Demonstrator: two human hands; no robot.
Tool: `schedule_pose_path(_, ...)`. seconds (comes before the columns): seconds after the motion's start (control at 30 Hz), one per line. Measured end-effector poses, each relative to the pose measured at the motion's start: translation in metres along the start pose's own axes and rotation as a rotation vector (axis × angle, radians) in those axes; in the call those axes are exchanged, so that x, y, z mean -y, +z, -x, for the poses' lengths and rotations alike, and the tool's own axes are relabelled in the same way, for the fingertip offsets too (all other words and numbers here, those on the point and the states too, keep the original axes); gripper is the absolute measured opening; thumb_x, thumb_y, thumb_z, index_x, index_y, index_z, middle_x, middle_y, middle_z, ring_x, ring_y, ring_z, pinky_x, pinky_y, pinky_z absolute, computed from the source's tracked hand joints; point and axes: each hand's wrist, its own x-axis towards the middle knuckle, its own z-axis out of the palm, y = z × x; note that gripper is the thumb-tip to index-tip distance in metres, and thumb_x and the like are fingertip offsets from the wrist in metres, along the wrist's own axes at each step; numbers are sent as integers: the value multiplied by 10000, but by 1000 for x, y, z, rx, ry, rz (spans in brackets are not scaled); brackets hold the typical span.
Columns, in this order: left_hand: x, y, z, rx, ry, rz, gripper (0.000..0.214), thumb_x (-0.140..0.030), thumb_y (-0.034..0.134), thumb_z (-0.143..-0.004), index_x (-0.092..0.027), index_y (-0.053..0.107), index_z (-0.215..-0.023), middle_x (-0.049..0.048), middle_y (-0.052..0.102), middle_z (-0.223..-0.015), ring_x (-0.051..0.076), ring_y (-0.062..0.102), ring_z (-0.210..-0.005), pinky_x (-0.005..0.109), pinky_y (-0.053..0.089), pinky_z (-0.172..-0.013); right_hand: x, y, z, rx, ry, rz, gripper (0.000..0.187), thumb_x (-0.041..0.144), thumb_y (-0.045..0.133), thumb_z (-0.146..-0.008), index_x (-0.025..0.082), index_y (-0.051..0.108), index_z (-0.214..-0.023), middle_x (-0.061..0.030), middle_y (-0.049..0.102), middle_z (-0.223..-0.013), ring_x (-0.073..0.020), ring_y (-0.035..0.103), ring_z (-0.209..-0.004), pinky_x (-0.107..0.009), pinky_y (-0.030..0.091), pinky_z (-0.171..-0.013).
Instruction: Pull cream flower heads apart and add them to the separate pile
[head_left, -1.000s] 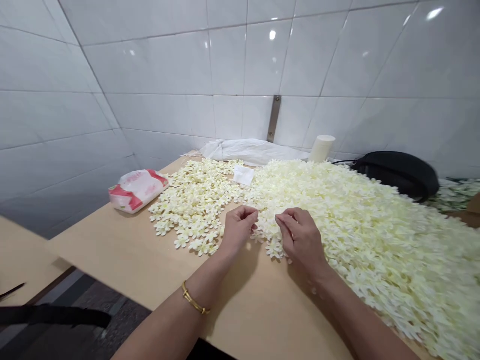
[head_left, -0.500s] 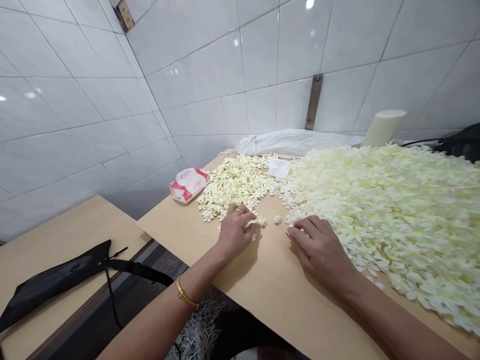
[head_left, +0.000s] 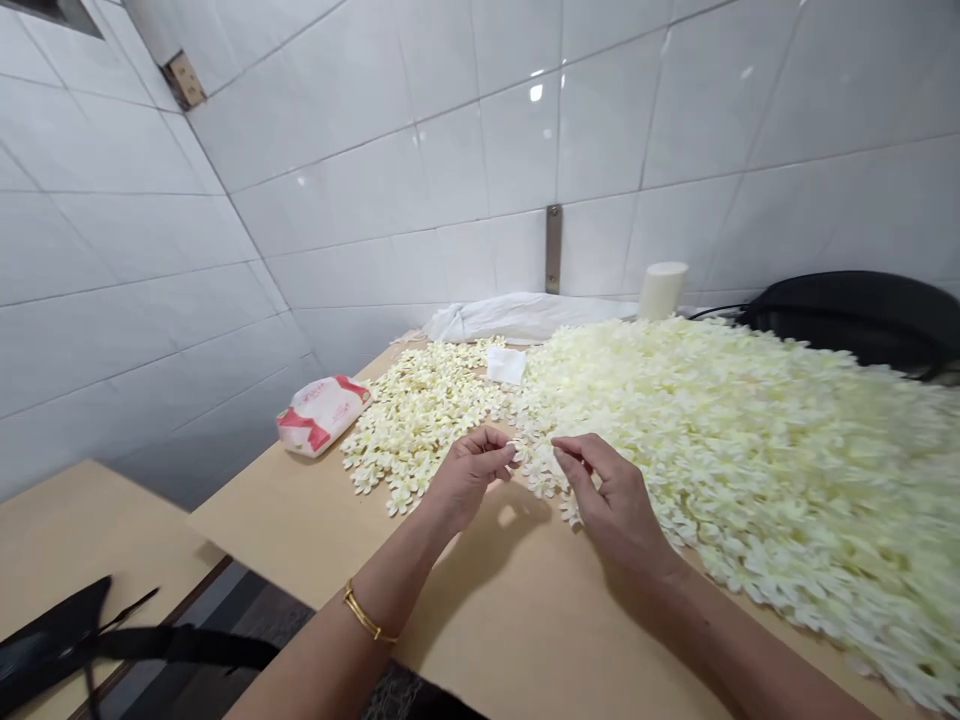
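My left hand (head_left: 472,478), with a gold bangle at the wrist, is raised a little above the table. Its thumb and forefinger pinch a small pale artificial flower (head_left: 518,452), which partly blends into the blossoms behind. Across a narrow gap, my right hand (head_left: 611,495) has thumb and forefinger pressed together; whatever lies between them is too small to make out. Beyond the left hand spreads a pile of small cream flowers (head_left: 420,415). A much larger heap of white-yellow flowers (head_left: 750,450) covers the right side, beside the right hand.
A red-and-white soft packet (head_left: 322,415) lies at the table's left edge. White cloth or plastic (head_left: 517,318) runs along the tiled wall, near a white cylinder (head_left: 663,291) and a black object (head_left: 855,315). A small white sheet (head_left: 506,365) lies between the flower piles.
Both hands have lifted from near the tabletop and come closer together, fingertips facing. The view has shifted to the right, showing more of the black object.
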Motion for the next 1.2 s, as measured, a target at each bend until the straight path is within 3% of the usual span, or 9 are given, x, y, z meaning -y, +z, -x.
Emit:
schedule_pose_path(0.1, -2, 20, -10, 100, -97, 272, 234, -181, 754, -523, -131, 547, -621, -33, 534, -576, 69, 524, -554, 193, 387, -559, 1, -6, -5, -44, 15, -74, 153, 213, 515, -812, 179, 592, -941, -40, 607, -785, -152, 557, -698, -271, 448, -619)
schedule_pose_path(0.2, 1, 35, -15, 167, -124, 363, 241, -188, 768, -520, -118, 566, -632, -8, 583, -588, 72, 546, -551, 194, 415, -565, 2, -11, -8, -88, 30, -110, 106, 202, 530, -797, 177, 615, -853, -30, 609, -747, -142, 559, -684, -262, 449, -626)
schedule_pose_path(0.33, 8, 45, -18, 211, -149, 415, 258, -173, 771, -519, -110, 600, -702, 16, 625, -625, 92, 584, -576, 212, 447, -597, 0, -17, -11, -114, 192, -136, 110, 242, 552, -778, 172, 615, -721, -14, 604, -658, -135, 545, -623, -256, 444, -594)
schedule_pose_path(0.47, 14, 44, -17, 168, -104, 376, 244, -135, 774, -485, -122, 597, -651, -16, 601, -558, 94, 576, -527, 222, 447, -589, -2, -18, -13, -21, 319, -180, 172, 284, 539, -779, 164, 610, -678, -19, 617, -623, -149, 562, -602, -272, 459, -586)
schedule_pose_path(0.63, 16, 33, -15, 108, -42, 256, 166, -140, 751, -520, -130, 650, -651, -5, 627, -599, 90, 569, -569, 228, 442, -626, 0, -20, -14, 113, 319, -167, 158, 290, 556, -760, 165, 651, -773, -44, 666, -719, -181, 614, -676, -289, 479, -631)
schedule_pose_path(0.8, 15, 33, -10, 130, -67, 214, 187, -207, 702, -589, -143, 699, -765, 35, 658, -676, 118, 574, -626, 251, 436, -620, -1, -20, -14, 86, 342, -159, 177, 306, 592, -737, 162, 650, -822, -54, 664, -755, -191, 615, -713, -298, 485, -654)
schedule_pose_path(0.97, 10, 41, -3, 9, 43, 52, 186, -238, 693, -601, -140, 634, -747, -21, 570, -571, 81, 500, -514, 219, 403, -534, -2, -17, -14, 123, 473, -341, 249, 373, 588, -746, 151, 672, -821, -37, 638, -675, -162, 585, -662, -275, 479, -619)
schedule_pose_path(1.2, 14, 41, -7, -76, -28, 66, 249, -262, 699, -569, -150, 526, -710, -45, 516, -543, 80, 486, -473, 218, 389, -492, -5, -11, -11, 235, 579, -542, 310, 418, 547, -781, 134, 671, -771, -48, 653, -667, -147, 581, -627, -276, 471, -634)
